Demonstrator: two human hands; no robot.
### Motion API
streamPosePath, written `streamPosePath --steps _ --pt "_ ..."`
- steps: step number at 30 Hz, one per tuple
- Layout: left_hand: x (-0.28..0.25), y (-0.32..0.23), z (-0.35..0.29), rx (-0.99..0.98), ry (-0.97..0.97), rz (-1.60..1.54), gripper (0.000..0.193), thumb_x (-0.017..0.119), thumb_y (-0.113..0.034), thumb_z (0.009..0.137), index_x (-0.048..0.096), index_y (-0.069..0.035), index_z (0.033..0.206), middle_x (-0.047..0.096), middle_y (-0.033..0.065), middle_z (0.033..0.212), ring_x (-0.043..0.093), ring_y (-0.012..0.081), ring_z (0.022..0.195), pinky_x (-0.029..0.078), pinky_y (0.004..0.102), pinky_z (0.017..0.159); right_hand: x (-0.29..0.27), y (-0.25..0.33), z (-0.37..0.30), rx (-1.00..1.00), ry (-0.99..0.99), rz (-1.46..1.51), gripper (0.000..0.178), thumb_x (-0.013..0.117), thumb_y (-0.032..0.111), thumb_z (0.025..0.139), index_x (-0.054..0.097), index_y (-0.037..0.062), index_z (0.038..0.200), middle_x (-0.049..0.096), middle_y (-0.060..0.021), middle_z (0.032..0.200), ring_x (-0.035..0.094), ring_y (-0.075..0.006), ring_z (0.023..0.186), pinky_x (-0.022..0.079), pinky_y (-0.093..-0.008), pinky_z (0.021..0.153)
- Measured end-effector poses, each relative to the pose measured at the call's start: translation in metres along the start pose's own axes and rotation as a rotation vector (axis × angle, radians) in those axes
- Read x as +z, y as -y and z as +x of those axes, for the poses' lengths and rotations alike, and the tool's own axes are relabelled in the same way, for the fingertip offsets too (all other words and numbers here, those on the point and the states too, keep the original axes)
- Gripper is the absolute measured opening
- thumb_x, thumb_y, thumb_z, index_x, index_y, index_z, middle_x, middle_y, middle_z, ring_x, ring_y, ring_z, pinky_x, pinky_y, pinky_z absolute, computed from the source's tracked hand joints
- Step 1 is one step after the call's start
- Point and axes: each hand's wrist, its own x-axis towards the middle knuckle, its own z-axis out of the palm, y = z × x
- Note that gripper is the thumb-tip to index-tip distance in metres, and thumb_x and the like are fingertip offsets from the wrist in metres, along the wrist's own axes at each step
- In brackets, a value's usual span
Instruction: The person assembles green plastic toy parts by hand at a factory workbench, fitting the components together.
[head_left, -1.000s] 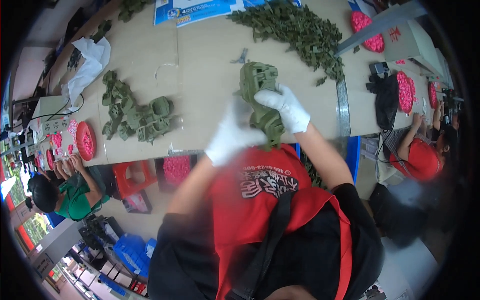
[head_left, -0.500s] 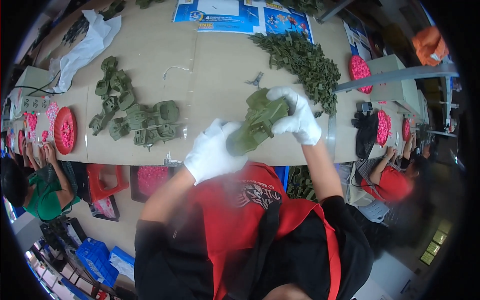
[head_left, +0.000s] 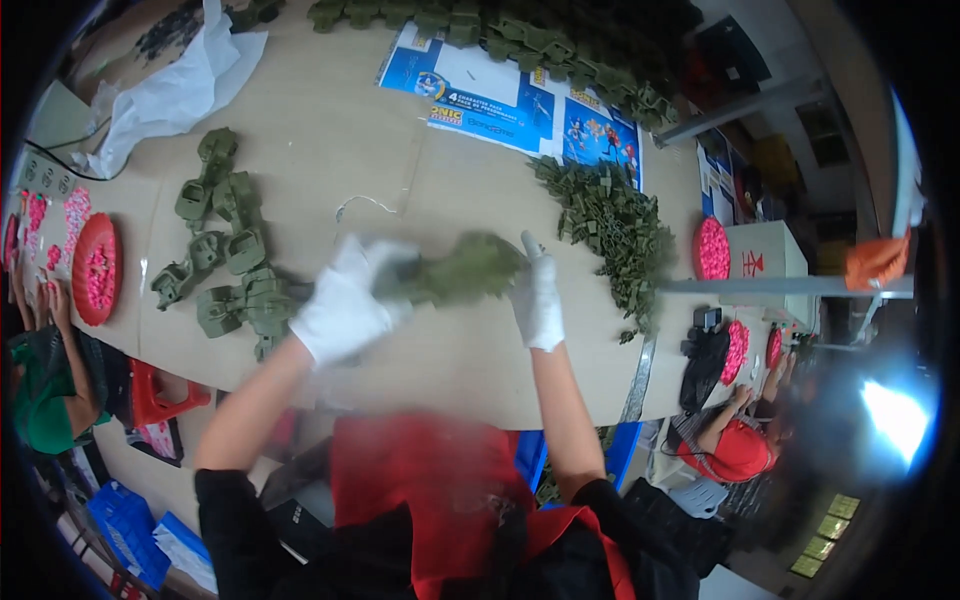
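Movement now! The green moulded piece [head_left: 465,268] swings crosswise and farther out between both hands, so it looks mid-handling, not yet set down. Left hand [head_left: 345,305] meets one end, though blur hides whether those fingers close on it; right hand [head_left: 540,300] stands at the other, one finger straight up, grip impossible to tell. Beyond, similar green pieces [head_left: 245,252] lie left, small green parts [head_left: 615,235] heap right, a blue printed sheet [head_left: 520,105] farther back.

Beige table [head_left: 310,150]: bulky green parts [head_left: 245,250], small green pieces [head_left: 622,235], blue card [head_left: 485,118], white sheet [head_left: 180,98]
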Motion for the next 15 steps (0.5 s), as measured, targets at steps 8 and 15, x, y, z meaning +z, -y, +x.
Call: streamPosePath --steps 8,15 --pt "-0.083 0.085 0.208 0.250 -0.411 -0.002 0.055 0.067 0.003 0.076 0.054 -0.005 0.129 0.055 0.0075 0.121 0.056 0.0184 0.112 0.047 0.0300 0.094 0.030 -0.104 0.061 -0.325 -0.425 -1.710 0.051 0.064 0.036 0.083 0.055 0.0049 0.123 0.049 -0.0184 0.134 0.046 -0.0338 0.127 0.036 -0.0476 0.105" --pt "-0.140 0.071 0.424 0.082 -0.377 -0.157 0.041 0.072 -0.013 0.079 0.065 -0.004 0.118 0.060 0.0138 0.122 0.063 0.0240 0.100 0.052 0.0321 0.086 0.034 -0.094 0.074 -0.241 -0.326 -1.654 0.057 0.068 0.031 0.074 0.051 0.0065 0.123 0.050 -0.0226 0.126 0.048 -0.0387 0.120 0.039 -0.0543 0.097"
